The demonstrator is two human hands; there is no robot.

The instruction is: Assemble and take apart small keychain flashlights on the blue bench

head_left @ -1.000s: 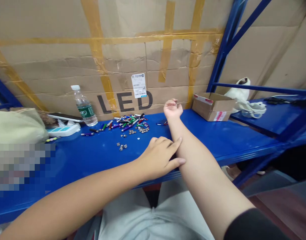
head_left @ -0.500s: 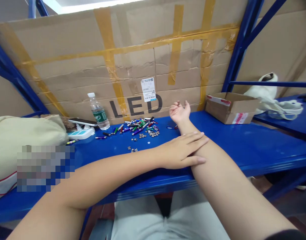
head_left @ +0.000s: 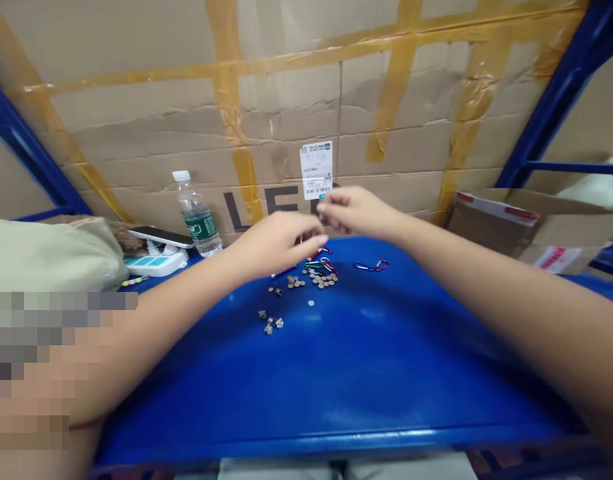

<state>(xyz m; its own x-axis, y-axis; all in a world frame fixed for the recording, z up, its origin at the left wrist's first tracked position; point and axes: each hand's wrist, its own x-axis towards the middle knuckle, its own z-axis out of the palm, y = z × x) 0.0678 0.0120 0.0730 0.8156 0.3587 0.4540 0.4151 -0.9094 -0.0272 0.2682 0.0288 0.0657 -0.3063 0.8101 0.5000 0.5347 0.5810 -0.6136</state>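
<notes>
Left hand (head_left: 286,239) and right hand (head_left: 353,212) curl, contents impossible to tell; on the desk (head_left: 366,373), discs (head_left: 321,284) lie at the right hand's seven o'clock.

Blue tabletop (head_left: 366,380) there | round discs (head_left: 321,285) clustered | metal bits (head_left: 279,323) nearer the front | carabiner clips (head_left: 314,265) beside the discs | bottle (head_left: 201,225), power strip (head_left: 159,263) left | open carton (head_left: 491,223) right
</notes>
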